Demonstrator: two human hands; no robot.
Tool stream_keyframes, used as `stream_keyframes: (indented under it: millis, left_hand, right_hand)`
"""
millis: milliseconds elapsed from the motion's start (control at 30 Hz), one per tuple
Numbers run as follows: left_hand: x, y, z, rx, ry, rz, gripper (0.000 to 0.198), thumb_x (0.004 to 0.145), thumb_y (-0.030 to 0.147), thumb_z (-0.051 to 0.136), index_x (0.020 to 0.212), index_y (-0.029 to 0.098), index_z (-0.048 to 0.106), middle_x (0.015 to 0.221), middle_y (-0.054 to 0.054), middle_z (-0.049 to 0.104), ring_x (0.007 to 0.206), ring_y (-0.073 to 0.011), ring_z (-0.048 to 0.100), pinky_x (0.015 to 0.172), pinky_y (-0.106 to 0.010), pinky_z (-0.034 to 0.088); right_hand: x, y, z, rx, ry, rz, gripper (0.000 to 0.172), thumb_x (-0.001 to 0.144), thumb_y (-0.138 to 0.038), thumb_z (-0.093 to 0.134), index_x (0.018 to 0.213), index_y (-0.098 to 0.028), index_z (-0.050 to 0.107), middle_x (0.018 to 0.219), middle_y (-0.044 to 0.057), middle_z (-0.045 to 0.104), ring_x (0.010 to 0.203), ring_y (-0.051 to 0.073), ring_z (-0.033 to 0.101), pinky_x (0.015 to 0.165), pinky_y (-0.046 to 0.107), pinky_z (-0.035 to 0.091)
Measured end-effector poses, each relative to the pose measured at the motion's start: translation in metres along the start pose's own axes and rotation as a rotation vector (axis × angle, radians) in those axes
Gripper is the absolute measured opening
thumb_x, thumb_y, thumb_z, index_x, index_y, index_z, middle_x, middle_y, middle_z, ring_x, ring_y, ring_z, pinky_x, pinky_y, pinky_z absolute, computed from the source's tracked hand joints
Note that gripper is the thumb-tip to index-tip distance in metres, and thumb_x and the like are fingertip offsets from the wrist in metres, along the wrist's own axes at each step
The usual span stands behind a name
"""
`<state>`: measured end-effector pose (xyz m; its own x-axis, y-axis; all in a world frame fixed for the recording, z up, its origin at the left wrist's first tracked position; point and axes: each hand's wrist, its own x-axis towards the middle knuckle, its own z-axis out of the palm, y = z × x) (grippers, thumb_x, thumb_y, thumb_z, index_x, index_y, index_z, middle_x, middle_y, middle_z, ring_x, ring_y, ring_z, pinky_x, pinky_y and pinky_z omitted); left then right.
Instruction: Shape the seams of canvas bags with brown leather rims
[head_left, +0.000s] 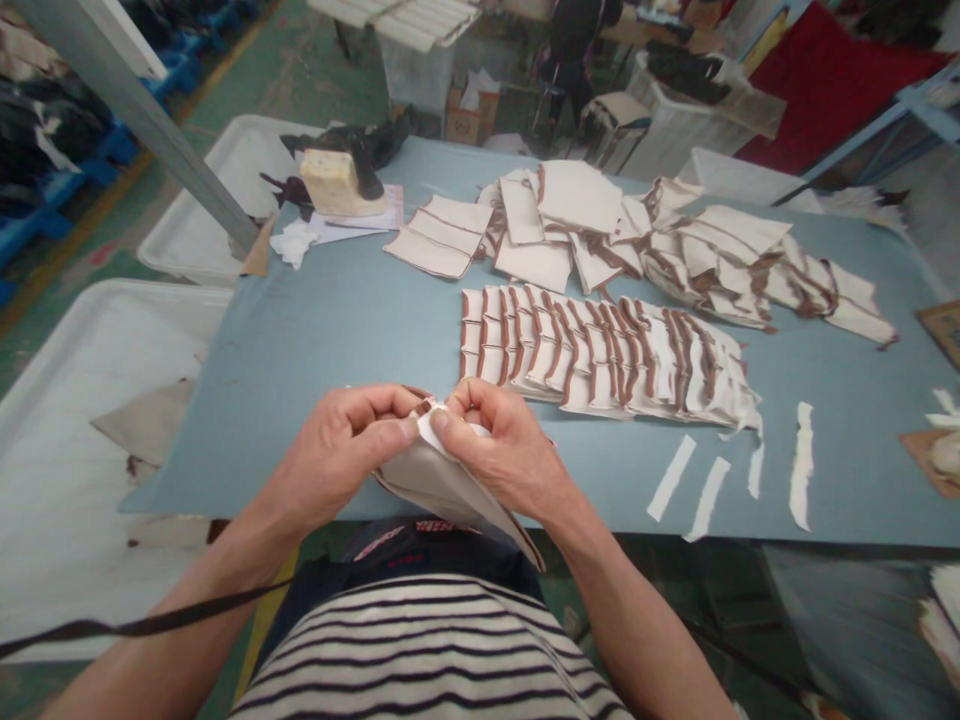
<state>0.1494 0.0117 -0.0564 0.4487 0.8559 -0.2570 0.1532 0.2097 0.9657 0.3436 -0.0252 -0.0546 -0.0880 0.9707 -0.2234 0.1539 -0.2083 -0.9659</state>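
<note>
My left hand (pixel 341 447) and my right hand (pixel 499 450) meet at the near edge of the blue-grey table (pixel 315 330). Both pinch the top corner of a cream fabric piece with brown trim (pixel 442 485); thumbs and fingertips press together on it. The piece hangs down toward my striped shirt. Beyond my hands lies a neat overlapping row of similar brown-edged pieces (pixel 607 355). Farther back sit loose heaps of cream pieces (pixel 675 250).
White paper strips (pixel 705 490) lie at the right on the table. A yellowish block (pixel 334 182) rests on papers at the back left. White trays (pixel 82 420) stand to the left, beside a grey post (pixel 142 120). A person stands far behind the table.
</note>
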Motion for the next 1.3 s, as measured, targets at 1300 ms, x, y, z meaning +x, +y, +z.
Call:
stream_keyframes:
  millis: [1300]
  left_hand:
    - [-0.001, 0.038, 0.005, 0.345, -0.017, 0.287, 0.016, 0.077, 0.026, 0.055, 0.070, 0.020, 0.068, 0.078, -0.003, 0.075, 0.068, -0.0179, 0.064, 0.061, -0.025, 0.047]
  right_hand:
    - [0.010, 0.019, -0.013, -0.181, 0.287, -0.262, 0.023, 0.099, -0.042, 0.061, 0.085, -0.024, 0.059, 0.068, -0.002, 0.063, 0.063, 0.017, 0.058, 0.066, 0.030, 0.044]
